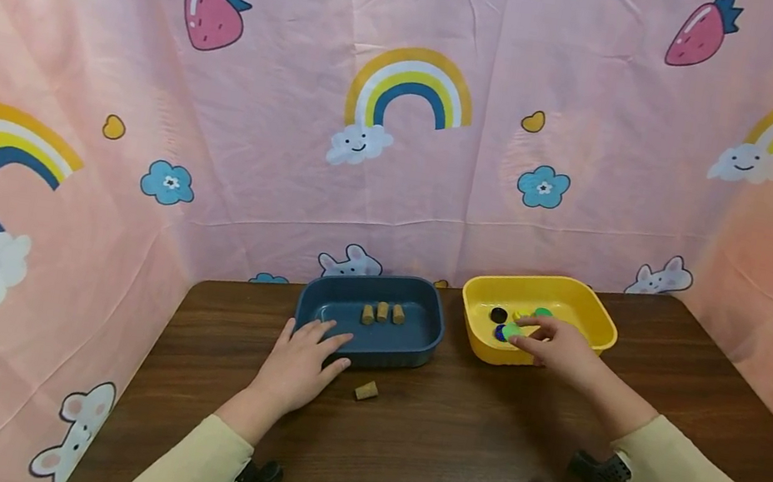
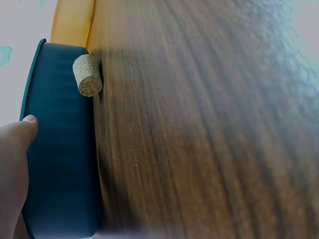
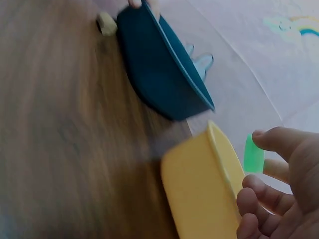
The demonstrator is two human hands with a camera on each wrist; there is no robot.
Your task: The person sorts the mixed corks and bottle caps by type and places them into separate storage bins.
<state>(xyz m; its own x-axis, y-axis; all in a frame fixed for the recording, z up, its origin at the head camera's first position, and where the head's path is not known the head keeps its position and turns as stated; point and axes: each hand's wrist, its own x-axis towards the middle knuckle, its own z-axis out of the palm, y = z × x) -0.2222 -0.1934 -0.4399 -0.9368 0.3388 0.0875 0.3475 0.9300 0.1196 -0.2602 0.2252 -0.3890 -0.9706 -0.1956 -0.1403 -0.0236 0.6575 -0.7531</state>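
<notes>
My left hand rests at the front left rim of a dark blue tray; its fingers are spread and reach over the edge. The left wrist view shows the thumb against the tray's outer side near the rim. Several cork stoppers stand inside the tray. One more cork stopper lies on the table in front of it. Over the yellow tray, my right hand pinches a green bottle cap between thumb and fingers. Below are a black cap, a blue cap and another green cap.
Both trays stand side by side at the back of the dark wooden table, the yellow one on the right. A pink patterned cloth hangs right behind them and along both sides.
</notes>
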